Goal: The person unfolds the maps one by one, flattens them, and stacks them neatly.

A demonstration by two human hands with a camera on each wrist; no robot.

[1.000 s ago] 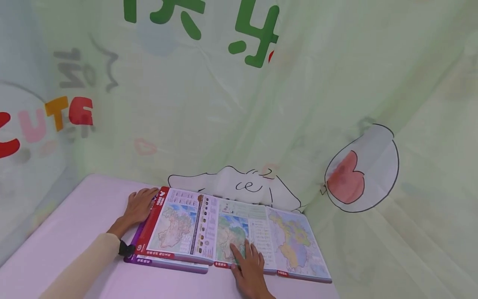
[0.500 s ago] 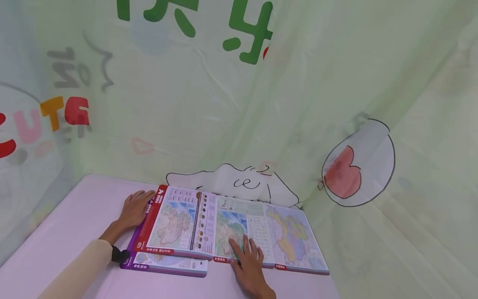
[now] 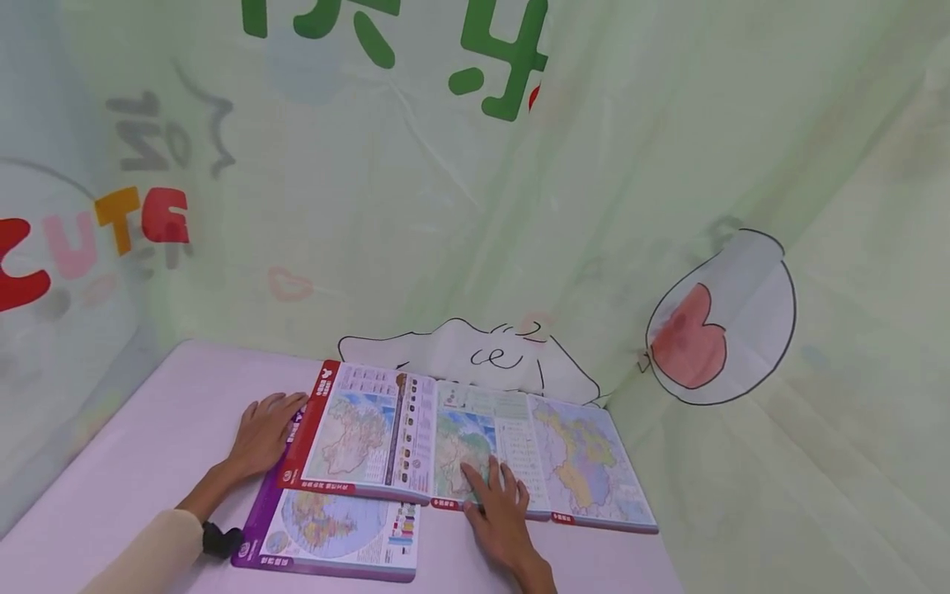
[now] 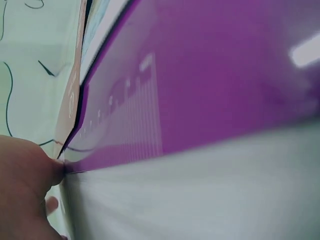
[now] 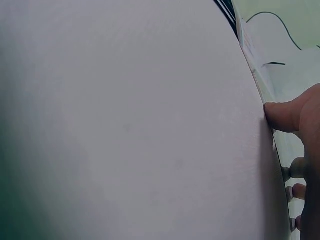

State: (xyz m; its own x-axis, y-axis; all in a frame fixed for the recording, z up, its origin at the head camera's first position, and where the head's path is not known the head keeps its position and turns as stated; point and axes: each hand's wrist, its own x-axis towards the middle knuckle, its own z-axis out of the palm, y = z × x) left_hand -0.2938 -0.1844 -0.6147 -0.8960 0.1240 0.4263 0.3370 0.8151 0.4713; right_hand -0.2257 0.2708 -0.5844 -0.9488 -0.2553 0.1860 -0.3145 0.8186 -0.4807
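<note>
A purple-edged map board (image 3: 334, 528) with a round world map lies on the table, its far part hidden under a red-edged map board (image 3: 356, 437). My left hand (image 3: 263, 433) lies along the purple board's left edge, fingertips close to the red border. In the left wrist view, the thumb of my left hand (image 4: 30, 180) is right at the corner of the purple board (image 4: 225, 70). My right hand (image 3: 500, 516) rests with spread fingers on the middle map panel (image 3: 453, 445). The right wrist view shows its thumb (image 5: 282, 115) at a pale edge.
A third map panel (image 3: 594, 462) lies to the right, level with the middle one. The pale table (image 3: 148, 462) extends left and in front of the boards. Behind stands a light green printed curtain (image 3: 371, 206) with a dog drawing (image 3: 460, 355) right at the boards' far edge.
The purple board has slid toward me from under the red-edged one, baring more of its world map. My left hand moved with it. My right hand stays on the middle panel.
</note>
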